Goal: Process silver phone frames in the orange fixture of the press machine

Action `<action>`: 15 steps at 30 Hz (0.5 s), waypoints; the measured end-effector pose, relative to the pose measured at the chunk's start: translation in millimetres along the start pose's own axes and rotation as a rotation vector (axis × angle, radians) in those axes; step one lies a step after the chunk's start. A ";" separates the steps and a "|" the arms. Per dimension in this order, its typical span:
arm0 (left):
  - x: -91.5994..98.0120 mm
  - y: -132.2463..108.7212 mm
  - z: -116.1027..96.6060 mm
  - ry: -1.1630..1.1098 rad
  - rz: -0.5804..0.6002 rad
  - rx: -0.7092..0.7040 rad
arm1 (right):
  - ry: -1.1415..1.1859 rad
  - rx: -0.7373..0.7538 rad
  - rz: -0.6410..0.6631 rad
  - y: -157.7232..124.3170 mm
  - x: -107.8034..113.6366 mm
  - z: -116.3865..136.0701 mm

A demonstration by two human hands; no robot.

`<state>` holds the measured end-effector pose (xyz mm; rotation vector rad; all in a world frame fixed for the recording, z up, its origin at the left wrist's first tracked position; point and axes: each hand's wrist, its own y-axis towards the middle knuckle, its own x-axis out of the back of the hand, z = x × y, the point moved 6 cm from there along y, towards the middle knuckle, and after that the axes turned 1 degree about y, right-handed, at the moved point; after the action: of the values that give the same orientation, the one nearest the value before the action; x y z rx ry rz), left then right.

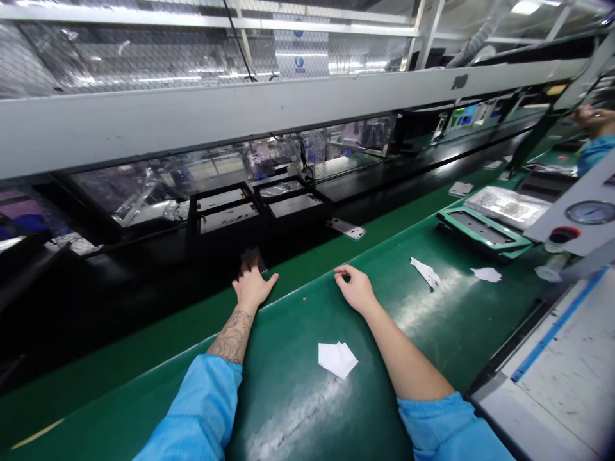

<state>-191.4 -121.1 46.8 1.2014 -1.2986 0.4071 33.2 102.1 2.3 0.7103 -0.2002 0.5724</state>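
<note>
My left hand (252, 285) reaches over the far edge of the green bench (298, 397) onto the black conveyor belt (144, 282). Its fingers lie on a small dark flat piece (254, 257), thumb spread to the right. My right hand (354, 287) rests on the green surface near that edge with its fingers curled under; nothing shows in it. A small silver plate (346, 228) lies on the belt beyond the right hand. Black trays (259, 205) sit further back on the belt. White folded paper (337, 358) lies between my forearms.
Crumpled white scraps (426, 271) (486, 274) lie to the right. A green-framed fixture (483, 229) with a foil-wrapped panel (508, 205) stands at far right, beside a grey machine with a gauge (590, 212). Another person's hand (593, 118) shows at the upper right.
</note>
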 end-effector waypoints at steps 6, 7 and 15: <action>6.0 13.9 -2.3 0.014 -0.070 0.021 | 0.029 -0.006 -0.012 0.3 0.8 -3.3; 6.6 14.4 -1.5 0.011 -0.076 0.028 | 0.027 -0.006 -0.015 0.1 0.7 -2.8; 2.9 30.8 -10.7 -0.034 -0.069 0.006 | -0.092 0.065 -0.015 -2.1 -1.0 8.6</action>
<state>-210.0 -101.0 64.9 1.2591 -1.2820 0.3422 33.7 94.7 7.2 0.8013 -0.2624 0.5341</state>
